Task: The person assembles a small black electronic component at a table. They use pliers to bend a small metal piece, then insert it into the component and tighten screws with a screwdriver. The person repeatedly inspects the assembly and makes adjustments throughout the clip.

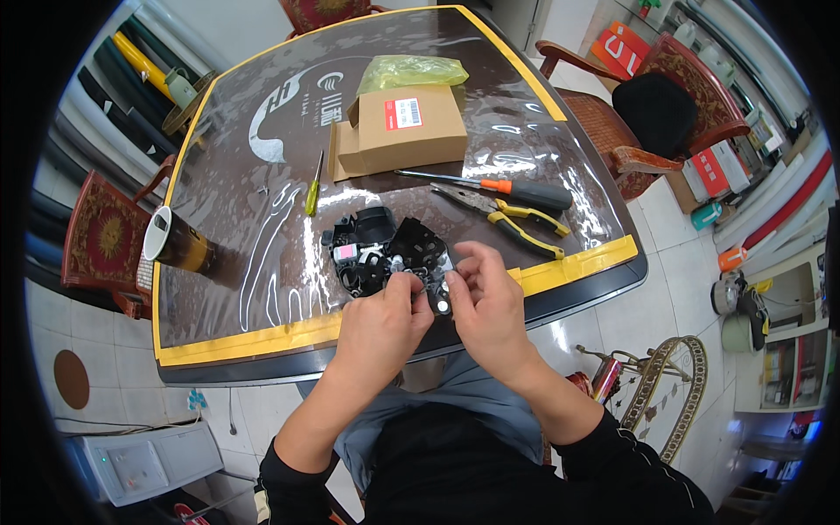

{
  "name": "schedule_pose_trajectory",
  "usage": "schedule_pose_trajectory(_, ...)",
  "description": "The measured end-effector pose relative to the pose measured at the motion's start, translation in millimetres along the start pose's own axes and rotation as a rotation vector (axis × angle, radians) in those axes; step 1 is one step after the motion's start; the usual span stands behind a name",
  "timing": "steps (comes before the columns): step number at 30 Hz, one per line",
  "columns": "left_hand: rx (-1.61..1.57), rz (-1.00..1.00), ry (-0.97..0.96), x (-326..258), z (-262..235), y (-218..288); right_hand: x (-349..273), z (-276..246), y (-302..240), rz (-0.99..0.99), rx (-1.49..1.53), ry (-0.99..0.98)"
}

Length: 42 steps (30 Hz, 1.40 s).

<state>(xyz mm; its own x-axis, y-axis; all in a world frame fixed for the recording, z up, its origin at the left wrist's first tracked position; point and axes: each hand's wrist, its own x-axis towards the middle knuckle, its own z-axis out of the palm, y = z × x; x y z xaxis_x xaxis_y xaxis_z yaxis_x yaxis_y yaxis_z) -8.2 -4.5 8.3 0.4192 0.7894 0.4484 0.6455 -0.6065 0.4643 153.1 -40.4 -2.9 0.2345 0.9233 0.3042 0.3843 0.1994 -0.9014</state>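
In the head view, a black mechanical assembly is lying on the brown-topped table, near the middle of its near edge, probably because that spot is putting it squarely in front of the seated person. The left hand is pinching at the assembly's near side, thumb and forefinger together; whether a small part is between them is hidden. The right hand is curving partly open at the assembly's right side, thumb close against it, seemingly steadying it. Pliers and a long screwdriver are lying toward the right edge, their handles pointing rightward, likely for easy reach. A smaller green-handled screwdriver is resting beyond the assembly, to its left. A cardboard carton is sitting farther toward the far edge, a yellowish plastic bag just behind it, both apparently set aside for working room. A paper cup is standing by the left edge, well apart from the assembly, perhaps against spills.
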Motion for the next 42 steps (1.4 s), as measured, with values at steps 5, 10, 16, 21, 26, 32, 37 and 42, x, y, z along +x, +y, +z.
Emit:
schedule_pose_trajectory(5, -0.085, -0.058, -0.008, -3, 1, -5, 5, -6, -7, -0.268, -0.372, 0.014)
schedule_pose_trajectory(10, -0.1, -0.056, -0.025, -4, -1, -9, 18, -43, -10, -0.357, -0.633, 0.089)
schedule_pose_trajectory(16, -0.163, -0.03, -0.067, -4, -4, -12, 43, -79, 1, -0.286, -1.037, -0.021)
schedule_pose_trajectory(21, -0.198, -0.033, -0.032, -5, -5, -13, 58, -86, 5, -0.15, -1.08, -0.263)
schedule_pose_trajectory(26, -0.246, -0.131, -0.04, -4, -3, -15, 55, -85, -6, -0.376, -0.788, -0.291)
schedule_pose_trajectory(32, -0.329, -0.252, -0.083, -3, -2, -18, 34, -34, -11, -0.484, -0.318, -0.425)
schedule_pose_trajectory(37, -0.314, -0.283, -0.096, -4, -6, -16, 38, -15, -7, -0.44, -0.363, -0.414)
schedule_pose_trajectory(42, -0.338, -0.276, -0.069, -4, -3, -15, 41, -6, -2, -0.426, -0.339, -0.421)
